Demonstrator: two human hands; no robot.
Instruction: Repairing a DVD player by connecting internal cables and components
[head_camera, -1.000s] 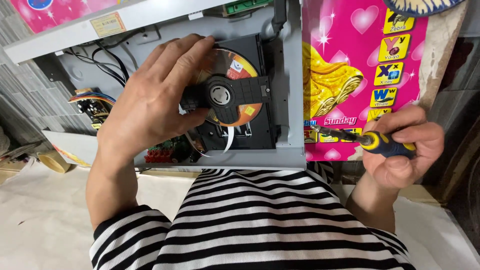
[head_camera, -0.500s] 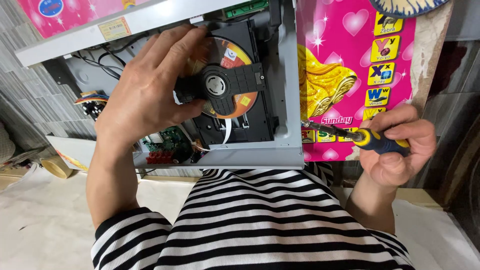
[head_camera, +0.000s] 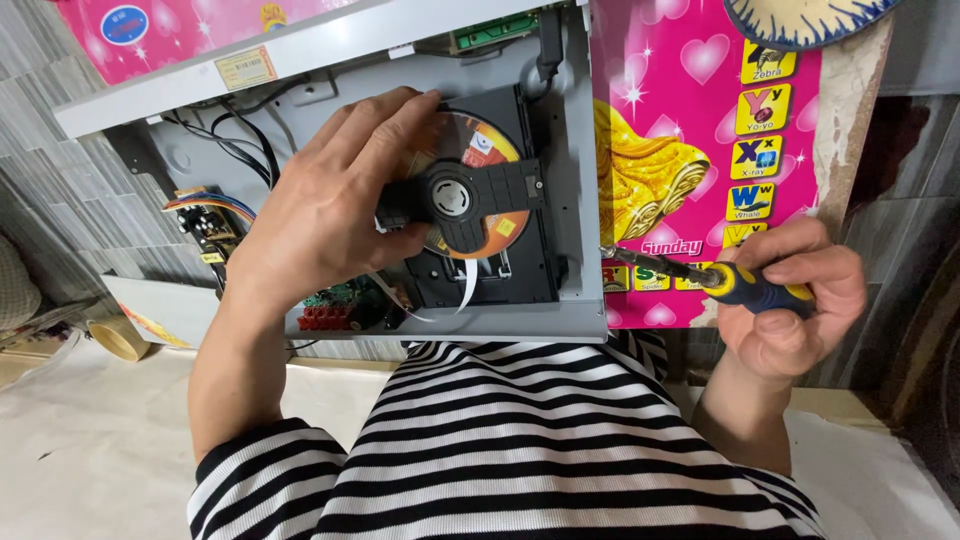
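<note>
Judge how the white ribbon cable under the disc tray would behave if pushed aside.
The ribbon cable looks thin and flat, so it would probably flex easily rather than resist. It curves out from beneath the black disc mechanism, so it likely springs back partway. Being so thin, it may crease or tear if tugged hard. The left hand rests just beside it.

Left hand (head_camera: 325, 215) splayed, right hand (head_camera: 790, 300) fisted

Disc player chassis (head_camera: 585, 200): matt grey painted sheet metal. Drive mechanism (head_camera: 500, 275) and clamp bridge (head_camera: 465, 195): matt black plastic. Disc (head_camera: 480, 150): glossy printed surface. Screwdriver (head_camera: 740, 285): bright metal shaft, smooth blue and yellow plastic handle. Poster (head_camera: 680, 120): glossy pink printed paper. Shirt (head_camera: 500, 450): striped knit cloth.
</note>
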